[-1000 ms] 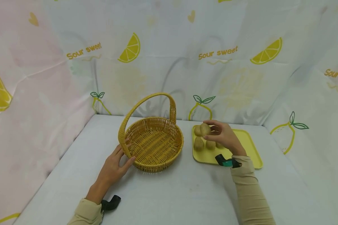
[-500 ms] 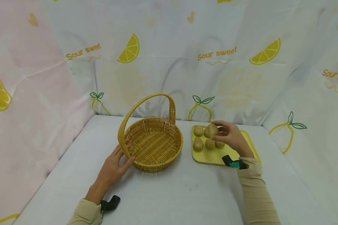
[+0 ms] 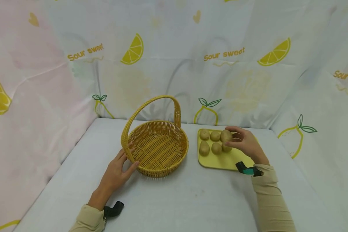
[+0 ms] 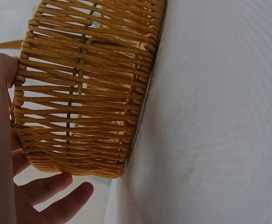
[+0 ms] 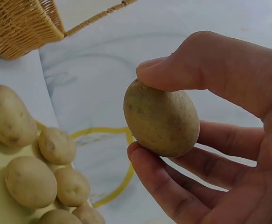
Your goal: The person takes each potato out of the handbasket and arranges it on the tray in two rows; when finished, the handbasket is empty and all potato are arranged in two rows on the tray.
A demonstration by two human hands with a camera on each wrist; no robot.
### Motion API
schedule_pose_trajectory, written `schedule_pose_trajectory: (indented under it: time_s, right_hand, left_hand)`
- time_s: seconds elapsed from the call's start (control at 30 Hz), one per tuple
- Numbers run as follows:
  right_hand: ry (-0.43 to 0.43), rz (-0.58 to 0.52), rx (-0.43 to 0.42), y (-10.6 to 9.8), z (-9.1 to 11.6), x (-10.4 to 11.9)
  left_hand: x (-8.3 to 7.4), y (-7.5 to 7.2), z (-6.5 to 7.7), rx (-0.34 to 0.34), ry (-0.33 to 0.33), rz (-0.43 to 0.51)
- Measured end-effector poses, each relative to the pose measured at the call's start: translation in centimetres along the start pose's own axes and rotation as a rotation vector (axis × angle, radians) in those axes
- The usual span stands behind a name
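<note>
My left hand (image 3: 115,173) grips the near-left side of a round yellow wicker basket (image 3: 184,154), by the foot of its tall arched handle (image 3: 142,107). The left wrist view shows the woven basket wall (image 4: 89,93) close up, with the thumb at its rim and fingers around its side. Over the yellow tray, my right hand (image 3: 247,144) pinches a potato (image 3: 226,136) between thumb and fingers. That potato (image 5: 160,119) is raised off the tray in the right wrist view. Several other potatoes (image 3: 204,148) lie in two rows below it.
The yellow tray (image 3: 214,163) lies on the white-covered table (image 3: 174,203), to the right of the basket. A lemon-printed cloth (image 3: 168,71) hangs behind and along both sides. Each wrist wears a black camera mount (image 3: 114,210).
My right hand has moved to the right over the tray with the potato, uncovering potatoes on the left. My left hand and the basket have stayed in place.
</note>
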State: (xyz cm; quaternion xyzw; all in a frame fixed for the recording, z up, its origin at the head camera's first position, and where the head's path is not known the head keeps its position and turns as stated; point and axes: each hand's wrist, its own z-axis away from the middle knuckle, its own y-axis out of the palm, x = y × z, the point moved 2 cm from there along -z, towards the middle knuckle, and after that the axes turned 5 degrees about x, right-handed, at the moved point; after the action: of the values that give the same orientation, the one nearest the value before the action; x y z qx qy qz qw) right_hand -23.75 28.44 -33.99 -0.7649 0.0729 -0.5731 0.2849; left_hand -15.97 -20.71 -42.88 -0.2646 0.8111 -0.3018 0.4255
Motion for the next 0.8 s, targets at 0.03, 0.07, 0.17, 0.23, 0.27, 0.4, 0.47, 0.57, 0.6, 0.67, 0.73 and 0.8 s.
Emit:
schedule_pose_trajectory:
  time_s: [0.03, 0.07, 0.17, 0.23, 0.27, 0.4, 0.47, 0.57, 0.6, 0.67, 0.73, 0.8]
  right_hand:
    - [0.007, 0.005, -0.001, -0.1, 0.1, -0.1]
    - [0.013, 0.008, -0.002, -0.2, 0.2, -0.1]
    - [0.032, 0.011, -0.009, -0.5, 0.4, -0.4]
    - [0.042, 0.011, -0.014, -0.8, 0.6, -0.6]
    - [0.044, 0.012, -0.015, -0.9, 0.6, -0.7]
    - [0.052, 0.012, -0.024, -1.4, 0.9, -1.4]
    - [0.053, 0.009, -0.028, -1.5, 0.9, -1.8]
    - [0.062, 0.014, -0.032, -1.7, 1.0, -2.4]
    - [0.067, 0.017, -0.032, -1.8, 1.0, -2.6]
    - [0.081, 0.027, -0.031, -1.9, 1.1, -2.9]
    - [0.1, 0.035, -0.034, -2.1, 1.2, -3.2]
    - [0.12, 0.037, -0.037, -2.2, 1.4, -3.4]
  left_hand:
    - [0.0, 0.0, 0.0, 0.0, -0.002, -0.001]
    - [0.0, 0.0, 0.0, 0.0, -0.002, 0.001]
    - [0.0, 0.0, 0.1, 0.002, -0.002, 0.004]
    - [0.0, 0.0, 0.1, 0.0, -0.002, 0.005]
    - [0.0, 0.0, 0.1, -0.002, -0.001, 0.007]
    - [0.1, 0.0, 0.1, -0.011, 0.006, 0.002]
    - [0.1, 0.0, 0.1, -0.012, 0.006, 0.001]
    - [0.1, 0.0, 0.1, -0.007, 0.001, 0.0]
    - [0.1, 0.0, 0.1, -0.004, -0.001, -0.001]
    - [0.1, 0.0, 0.1, -0.001, -0.004, -0.001]
    - [0.0, 0.0, 0.0, 0.001, -0.002, 0.003]
    - [0.0, 0.0, 0.0, 0.003, 0.002, 0.005]
